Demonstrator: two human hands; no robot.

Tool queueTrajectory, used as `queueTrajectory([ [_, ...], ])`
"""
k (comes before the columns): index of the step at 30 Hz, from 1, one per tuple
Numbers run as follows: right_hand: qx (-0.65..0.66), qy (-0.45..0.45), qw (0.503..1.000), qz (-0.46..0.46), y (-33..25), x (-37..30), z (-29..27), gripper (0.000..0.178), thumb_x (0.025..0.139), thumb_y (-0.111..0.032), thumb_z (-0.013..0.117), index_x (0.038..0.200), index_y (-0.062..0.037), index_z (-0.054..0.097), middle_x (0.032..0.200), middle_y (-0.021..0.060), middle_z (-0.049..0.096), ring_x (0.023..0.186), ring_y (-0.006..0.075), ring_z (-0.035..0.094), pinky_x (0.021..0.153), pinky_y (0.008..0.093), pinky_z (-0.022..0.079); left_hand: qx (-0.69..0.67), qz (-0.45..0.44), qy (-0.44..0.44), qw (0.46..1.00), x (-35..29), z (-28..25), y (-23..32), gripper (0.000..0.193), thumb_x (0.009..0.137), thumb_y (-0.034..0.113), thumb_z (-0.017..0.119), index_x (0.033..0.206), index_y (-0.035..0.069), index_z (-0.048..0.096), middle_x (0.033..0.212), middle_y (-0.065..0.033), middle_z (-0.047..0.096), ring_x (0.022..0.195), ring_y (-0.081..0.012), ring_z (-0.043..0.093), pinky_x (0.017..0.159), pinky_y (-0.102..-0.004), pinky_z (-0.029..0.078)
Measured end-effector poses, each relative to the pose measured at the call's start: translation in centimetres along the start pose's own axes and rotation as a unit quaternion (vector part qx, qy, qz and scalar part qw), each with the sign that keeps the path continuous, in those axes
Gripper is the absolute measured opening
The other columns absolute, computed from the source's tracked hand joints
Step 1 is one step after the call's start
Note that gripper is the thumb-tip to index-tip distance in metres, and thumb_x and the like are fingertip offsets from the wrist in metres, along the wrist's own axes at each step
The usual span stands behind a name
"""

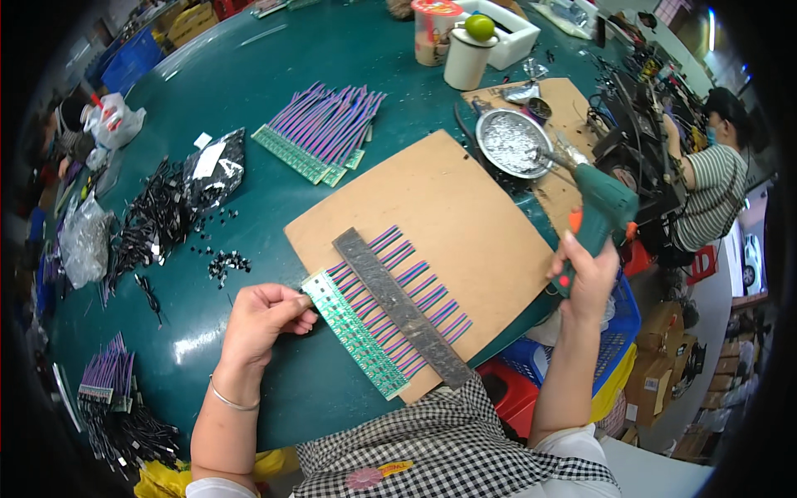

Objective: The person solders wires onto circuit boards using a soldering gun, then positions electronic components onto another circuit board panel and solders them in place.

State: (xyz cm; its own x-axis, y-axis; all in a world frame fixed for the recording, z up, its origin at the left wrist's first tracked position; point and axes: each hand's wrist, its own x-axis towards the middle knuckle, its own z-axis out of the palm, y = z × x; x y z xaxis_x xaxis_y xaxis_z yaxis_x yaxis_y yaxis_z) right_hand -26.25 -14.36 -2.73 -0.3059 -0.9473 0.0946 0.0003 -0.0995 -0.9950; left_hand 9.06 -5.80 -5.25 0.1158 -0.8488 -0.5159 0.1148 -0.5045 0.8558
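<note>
My left hand (267, 322) pinches the upper left corner of a green circuit board panel (353, 334). Purple and dark ribbon wires (445, 309) run from the panel across a brown board (432, 199). A dark flat bar (402, 305) lies across these wires. On the right, my right hand (591, 270) is wrapped round the handle of a green soldering gun (604, 199), whose tip points toward a round metal pan (513, 143) of shiny, silvery material. Whether the tip touches that material I cannot tell.
A second batch of wired circuit boards (292, 153) lies beyond the brown board. Black cables (154, 217) and small black pieces (226, 264) are at left. A white cup (469, 60) with a green fruit (479, 27) stands far back. One person (714, 178) sits at right.
</note>
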Motion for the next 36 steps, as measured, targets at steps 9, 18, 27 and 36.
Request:
queueTrajectory([
  [9,0.089,-0.046,0.995,-0.021,-0.9,-2.9,-1.8,0.050,0.079,-0.008,0.055,0.124,0.0080,0.038,0.059,0.0037,0.045,0.042,0.0104,0.045,0.039,0.0222,0.039,0.081,0.092,0.086,0.989,-0.8,-6.2,1.5,0.014,0.083,0.009,0.062,0.091,-0.002,0.063,0.075,-0.0083,0.064,0.063,-0.0106,0.058,0.056,-0.0229,0.048],
  [18,0.110,-0.190,0.976,-0.006,-2.2,-6.7,0.9,0.060,0.078,-0.018,0.062,0.123,0.0100,0.033,0.058,0.0031,0.042,0.038,0.0092,0.042,0.034,0.0187,0.035,0.387,0.218,0.339,0.829,-1.1,-8.5,-0.5,0.010,0.078,0.009,0.065,0.084,0.002,0.067,0.074,-0.0071,0.065,0.061,-0.0105,0.055,0.058,-0.0257,0.045],
  [27,0.103,-0.218,0.970,0.015,-3.5,-8.3,1.8,0.059,0.075,-0.015,0.063,0.119,0.0110,0.034,0.055,0.0057,0.046,0.036,0.0108,0.043,0.032,0.0195,0.036,0.402,0.182,0.337,0.832,-0.6,-8.7,-1.3,0.009,0.072,0.011,0.068,0.076,0.004,0.064,0.075,-0.0085,0.061,0.067,-0.0247,0.058,0.063,-0.0343,0.046],
  [36,0.134,-0.206,0.966,0.083,-4.3,-10.5,3.5,0.057,0.067,-0.005,0.063,0.115,0.0105,0.036,0.056,0.0099,0.050,0.037,0.0145,0.047,0.033,0.0232,0.040,0.230,0.312,0.226,0.894,-5.0,-2.4,0.9,0.011,0.070,0.002,0.071,0.077,0.000,0.062,0.067,-0.0076,0.063,0.061,-0.0106,0.060,0.059,-0.0232,0.048],
])
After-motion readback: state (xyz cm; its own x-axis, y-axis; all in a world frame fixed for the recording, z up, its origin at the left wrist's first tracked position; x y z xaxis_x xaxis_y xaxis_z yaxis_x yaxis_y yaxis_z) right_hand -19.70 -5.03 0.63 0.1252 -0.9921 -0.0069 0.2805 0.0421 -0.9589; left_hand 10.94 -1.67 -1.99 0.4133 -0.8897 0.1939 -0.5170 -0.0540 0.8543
